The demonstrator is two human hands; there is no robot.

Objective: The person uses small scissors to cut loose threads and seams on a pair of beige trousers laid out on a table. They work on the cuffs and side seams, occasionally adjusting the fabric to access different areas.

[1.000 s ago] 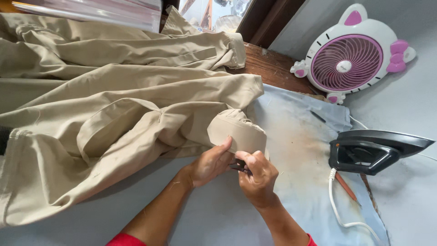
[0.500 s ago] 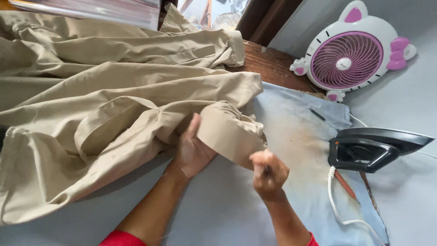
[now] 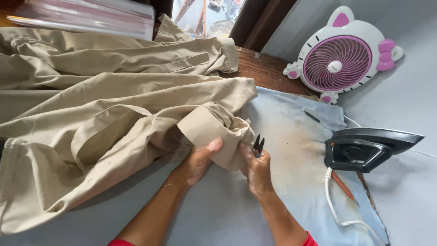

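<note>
The cuff (image 3: pixel 214 136) of a khaki garment (image 3: pixel 114 118) is lying rolled at the near edge of the heap, on the grey-blue ironing cloth (image 3: pixel 291 150). The left hand (image 3: pixel 198 161) is cupping the cuff from below, thumb pressing its lower fold and fingers curled under it. The right hand (image 3: pixel 257 168) is closing around small black snips (image 3: pixel 258 145), whose pointed blades are sticking up just beside the cuff's edge; I cannot tell whether the blades are parted. Judging by this, the work in hand is trimming at the cuff: the fabric is being steadied and turned so the seam is facing the blades. The next move is calling for a firm pinch on the cloth, the snip tips being brought only to loose thread, not into the weave. A black iron (image 3: pixel 364 148) is resting to the right with its white cord (image 3: pixel 334 207) trailing down, and a pink and white fan (image 3: pixel 341 61) is standing behind it, well apart from both hands.
</note>
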